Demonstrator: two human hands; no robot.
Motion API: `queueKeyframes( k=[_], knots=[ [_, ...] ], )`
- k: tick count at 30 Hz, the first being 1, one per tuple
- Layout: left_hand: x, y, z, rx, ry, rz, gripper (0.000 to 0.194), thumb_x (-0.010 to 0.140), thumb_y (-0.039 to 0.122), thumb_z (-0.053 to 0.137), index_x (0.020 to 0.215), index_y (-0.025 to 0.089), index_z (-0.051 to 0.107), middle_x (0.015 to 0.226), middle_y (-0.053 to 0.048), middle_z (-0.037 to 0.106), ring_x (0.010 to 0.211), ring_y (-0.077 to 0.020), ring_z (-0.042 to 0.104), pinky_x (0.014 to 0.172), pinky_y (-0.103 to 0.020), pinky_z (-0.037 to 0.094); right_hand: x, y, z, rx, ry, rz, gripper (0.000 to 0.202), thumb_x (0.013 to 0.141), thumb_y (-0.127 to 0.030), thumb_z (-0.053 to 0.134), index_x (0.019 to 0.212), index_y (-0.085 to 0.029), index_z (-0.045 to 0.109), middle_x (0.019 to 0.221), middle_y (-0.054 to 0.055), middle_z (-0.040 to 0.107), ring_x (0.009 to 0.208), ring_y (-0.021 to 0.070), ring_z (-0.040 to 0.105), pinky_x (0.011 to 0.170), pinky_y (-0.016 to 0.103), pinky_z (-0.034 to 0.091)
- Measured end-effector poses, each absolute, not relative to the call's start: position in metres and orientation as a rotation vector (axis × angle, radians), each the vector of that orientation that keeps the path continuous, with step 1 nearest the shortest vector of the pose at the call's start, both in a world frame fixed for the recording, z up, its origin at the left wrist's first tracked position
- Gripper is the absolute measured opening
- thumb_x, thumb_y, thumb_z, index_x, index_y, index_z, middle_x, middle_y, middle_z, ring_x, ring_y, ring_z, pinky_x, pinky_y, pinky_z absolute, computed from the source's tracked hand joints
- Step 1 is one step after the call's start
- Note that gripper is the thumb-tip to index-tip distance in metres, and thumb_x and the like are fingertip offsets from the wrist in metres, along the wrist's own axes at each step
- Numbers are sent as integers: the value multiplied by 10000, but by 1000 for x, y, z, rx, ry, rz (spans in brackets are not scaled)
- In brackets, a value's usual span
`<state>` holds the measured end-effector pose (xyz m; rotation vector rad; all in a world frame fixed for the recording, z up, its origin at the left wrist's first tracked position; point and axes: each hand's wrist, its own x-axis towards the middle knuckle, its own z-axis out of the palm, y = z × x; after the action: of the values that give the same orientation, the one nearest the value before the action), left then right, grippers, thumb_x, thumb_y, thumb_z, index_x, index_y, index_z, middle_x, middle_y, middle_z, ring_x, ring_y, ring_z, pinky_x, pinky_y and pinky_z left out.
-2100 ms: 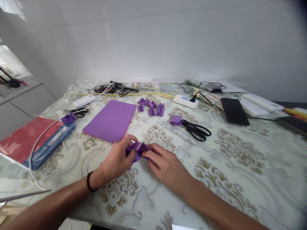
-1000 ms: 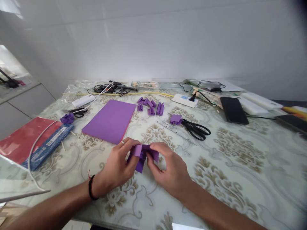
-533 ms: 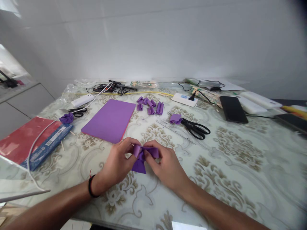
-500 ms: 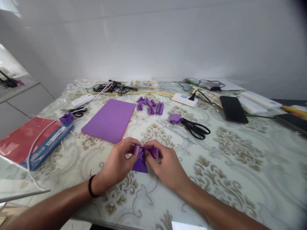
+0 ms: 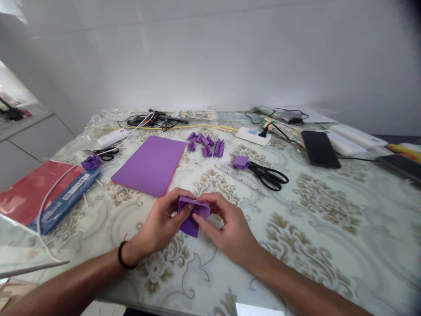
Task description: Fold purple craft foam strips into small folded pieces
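Observation:
A partly folded piece of purple paper [image 5: 190,226] is pinched between both hands, over the near middle of the patterned table. My left hand [image 5: 163,220] grips its left side, thumb on the inner face. On the right side, my right hand [image 5: 229,226] holds it with thumb in front and fingers behind. Beyond the hands lies a stack of purple sheets [image 5: 151,164], red showing at its edge. Several small folded purple pieces [image 5: 207,145] sit farther back. Black-handled scissors [image 5: 268,175] lie to the right, a purple folded paper square [image 5: 241,162] over their blades.
A clear ruler [image 5: 241,179] lies by the scissors. On the left are a red and blue paper pack [image 5: 62,193], crumpled purple paper [image 5: 91,162], and a second pair of scissors [image 5: 107,153]. A power strip [image 5: 253,136], cables and a black phone [image 5: 320,149] lie farther back.
The folded paper has turned and tilted between my hands, its upper flap now facing me more. My left thumb has moved inward onto it. Other things have stayed put.

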<state>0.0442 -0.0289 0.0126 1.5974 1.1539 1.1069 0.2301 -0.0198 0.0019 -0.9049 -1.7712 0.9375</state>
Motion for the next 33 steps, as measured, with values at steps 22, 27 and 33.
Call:
queueKeyframes(
  k=[22,27,33],
  knots=[
    [40,-35,19,2146,911,1101,484,950,105,637,1402,280,618,1300,-101,631,1258,-228,582,1056,-380,504,240,-14,4,-874,-1606,1071,242,809,-102,651,997,-248,607,820,-35,631,689,131,587,593,216,470],
    [33,-38,21,2152,758,1096,560,976,27,567,1443,335,595,1320,-79,618,1206,-187,624,1003,-319,537,247,-19,9,-732,-1638,945,234,828,-131,683,1004,-260,597,932,-12,660,789,152,633,685,254,496],
    [32,-42,21,2165,760,1140,585,972,16,583,1445,360,594,1308,-61,684,1138,-163,689,951,-272,572,249,-24,13,-641,-1648,976,337,842,-86,700,1095,-285,602,1090,14,701,943,184,681,819,302,530]
  ],
)
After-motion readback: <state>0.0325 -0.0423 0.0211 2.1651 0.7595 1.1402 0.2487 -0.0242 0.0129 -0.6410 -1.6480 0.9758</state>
